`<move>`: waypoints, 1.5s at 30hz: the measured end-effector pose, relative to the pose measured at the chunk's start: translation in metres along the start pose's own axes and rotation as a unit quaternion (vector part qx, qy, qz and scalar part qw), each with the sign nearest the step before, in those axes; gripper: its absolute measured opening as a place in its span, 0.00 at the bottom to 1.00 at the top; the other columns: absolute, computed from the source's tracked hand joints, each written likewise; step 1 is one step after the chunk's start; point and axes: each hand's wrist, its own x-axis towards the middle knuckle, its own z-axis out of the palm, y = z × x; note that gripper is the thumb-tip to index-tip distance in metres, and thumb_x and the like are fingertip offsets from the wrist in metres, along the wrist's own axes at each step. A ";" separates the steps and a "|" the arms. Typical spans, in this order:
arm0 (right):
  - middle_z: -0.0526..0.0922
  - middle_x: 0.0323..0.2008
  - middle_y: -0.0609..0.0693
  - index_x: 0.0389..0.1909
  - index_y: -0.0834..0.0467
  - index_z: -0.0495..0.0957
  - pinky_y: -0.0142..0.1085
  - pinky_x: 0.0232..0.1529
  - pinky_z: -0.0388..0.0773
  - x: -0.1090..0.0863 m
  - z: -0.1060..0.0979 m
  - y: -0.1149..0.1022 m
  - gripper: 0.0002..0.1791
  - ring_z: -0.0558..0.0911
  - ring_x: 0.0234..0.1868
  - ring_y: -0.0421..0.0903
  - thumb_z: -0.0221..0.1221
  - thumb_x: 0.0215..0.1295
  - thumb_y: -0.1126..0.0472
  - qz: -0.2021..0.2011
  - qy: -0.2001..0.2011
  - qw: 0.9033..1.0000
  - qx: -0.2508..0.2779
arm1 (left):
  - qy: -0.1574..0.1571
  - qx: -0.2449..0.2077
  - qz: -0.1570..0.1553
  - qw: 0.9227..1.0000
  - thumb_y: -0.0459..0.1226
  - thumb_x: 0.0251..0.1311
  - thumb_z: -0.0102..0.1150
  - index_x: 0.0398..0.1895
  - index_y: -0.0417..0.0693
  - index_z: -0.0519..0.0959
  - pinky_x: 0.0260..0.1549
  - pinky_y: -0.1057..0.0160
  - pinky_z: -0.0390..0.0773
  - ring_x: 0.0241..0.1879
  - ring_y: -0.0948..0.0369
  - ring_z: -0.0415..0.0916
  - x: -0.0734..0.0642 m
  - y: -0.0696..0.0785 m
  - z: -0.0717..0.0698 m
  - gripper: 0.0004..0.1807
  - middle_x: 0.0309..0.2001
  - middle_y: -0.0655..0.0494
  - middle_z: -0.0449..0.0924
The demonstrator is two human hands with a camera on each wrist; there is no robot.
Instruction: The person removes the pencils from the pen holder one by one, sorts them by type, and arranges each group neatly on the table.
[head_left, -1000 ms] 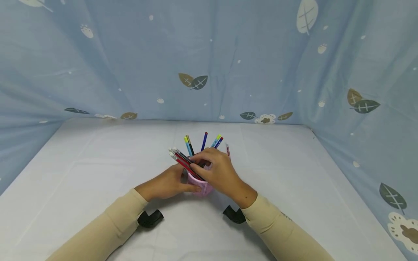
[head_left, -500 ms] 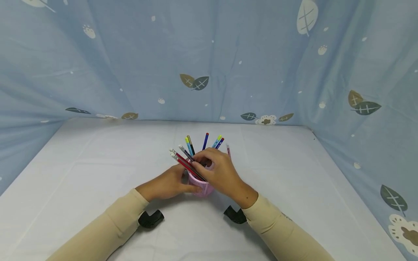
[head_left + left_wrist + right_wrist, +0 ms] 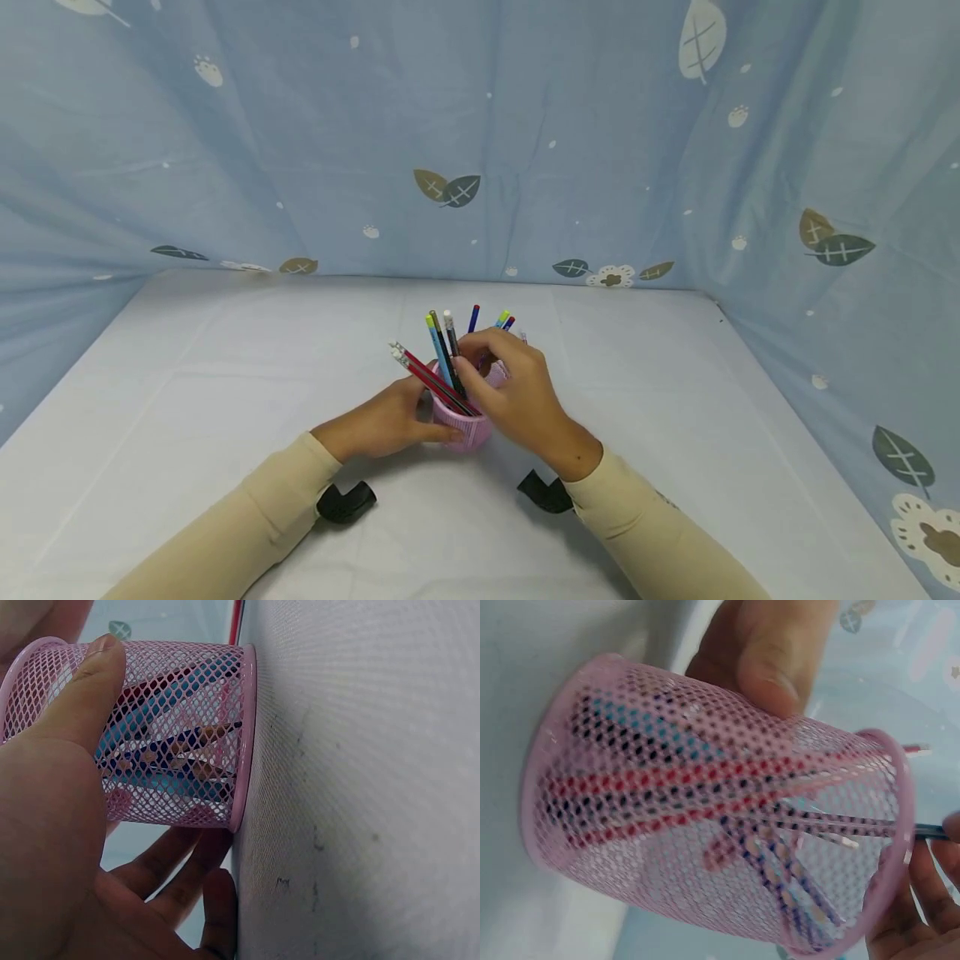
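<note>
A pink mesh pencil cup [image 3: 467, 433] stands upright on the white table, holding several pencils. My left hand [image 3: 382, 421] grips it from the left, and its thumb [image 3: 86, 690] lies against the mesh in the left wrist view. Over the rim, my right hand [image 3: 517, 392] pinches a dark pencil [image 3: 450, 327] with a white eraser end, its lower part inside the cup. Red-and-black pencils [image 3: 423, 372] lean left out of the cup. A light-blue pencil with a yellow end [image 3: 432, 329] stands near the pinched one. Behind the right hand, blue pencils [image 3: 474, 317] stick up, partly hidden.
A blue curtain [image 3: 480, 125] with leaf prints hangs behind and beside the white-covered table [image 3: 225, 400]. Black curved pieces [image 3: 347, 503] sit at both wrists, below the beige sleeves [image 3: 247, 517].
My right hand has shifted slightly right and up. The dark pencil it pinches has swung from leaning left to nearly upright, away from the red pencils. My left hand stays on the cup.
</note>
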 end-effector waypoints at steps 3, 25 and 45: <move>0.83 0.34 0.52 0.43 0.64 0.78 0.34 0.37 0.83 0.002 -0.005 -0.003 0.08 0.81 0.34 0.42 0.62 0.64 0.72 -0.011 0.019 1.000 0.009 | 0.000 -0.005 -0.009 1.000 0.54 0.54 0.72 0.70 0.56 0.67 0.69 0.46 0.67 0.68 0.57 0.70 0.000 0.000 0.000 0.41 0.64 0.58 0.76; 0.81 0.27 0.66 0.51 0.75 0.53 0.29 0.18 0.76 0.012 -0.036 -0.005 0.30 0.80 0.21 0.41 0.43 0.80 0.47 -0.053 0.161 0.980 0.107 | 0.005 -0.016 -0.030 0.999 0.55 0.52 0.73 0.73 0.54 0.65 0.68 0.45 0.69 0.66 0.53 0.72 0.001 0.000 0.001 0.46 0.66 0.55 0.76; 0.78 0.25 0.46 0.57 0.57 0.60 0.31 0.13 0.72 0.017 -0.057 0.011 0.11 0.74 0.14 0.41 0.40 0.82 0.56 0.045 0.167 0.978 0.119 | 0.003 -0.018 -0.038 0.999 0.54 0.52 0.74 0.75 0.55 0.62 0.70 0.44 0.65 0.71 0.51 0.65 0.001 0.000 0.001 0.48 0.70 0.56 0.71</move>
